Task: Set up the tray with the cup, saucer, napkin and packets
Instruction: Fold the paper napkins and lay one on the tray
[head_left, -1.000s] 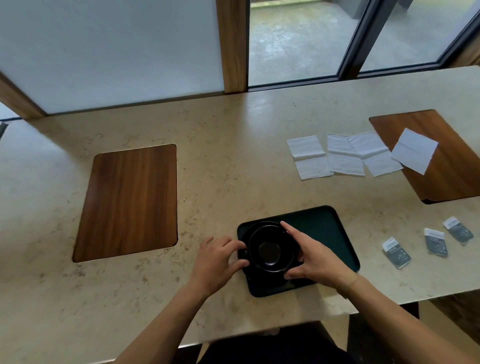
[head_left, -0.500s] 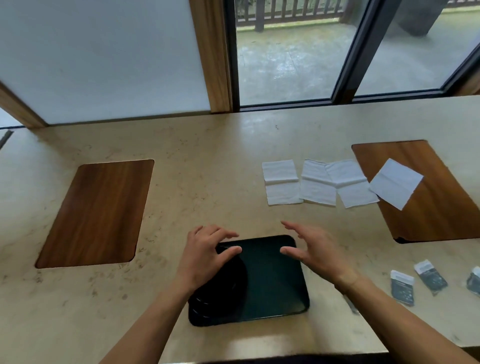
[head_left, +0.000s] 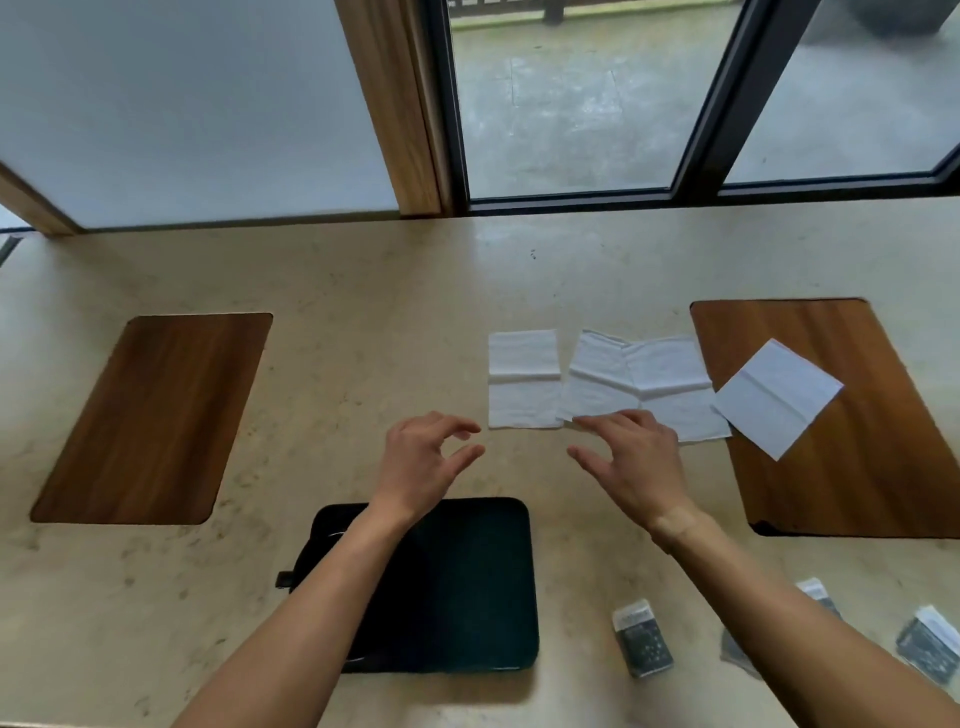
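Note:
A dark green tray (head_left: 467, 587) lies at the table's near edge. The black cup and saucer (head_left: 322, 545) stand on its left part, mostly hidden under my left forearm; a handle pokes out at the left. My left hand (head_left: 426, 462) hovers beyond the tray, empty, fingers apart. My right hand (head_left: 631, 467) is open too, its fingertips near the closest white napkins (head_left: 524, 379). Several napkins lie in a row; one napkin (head_left: 776, 397) rests on the right wooden inlay. Dark packets (head_left: 641, 644) lie right of the tray, partly hidden by my right forearm.
Two wooden inlays sit in the beige stone table, one inlay (head_left: 150, 415) at the left and one inlay (head_left: 852, 431) at the right. A window and wooden post (head_left: 395, 104) rise behind the table's far edge.
Both hands have let go of the cup on the tray and moved forward toward the napkins. The view has tilted up, so the tray sits lower in frame.

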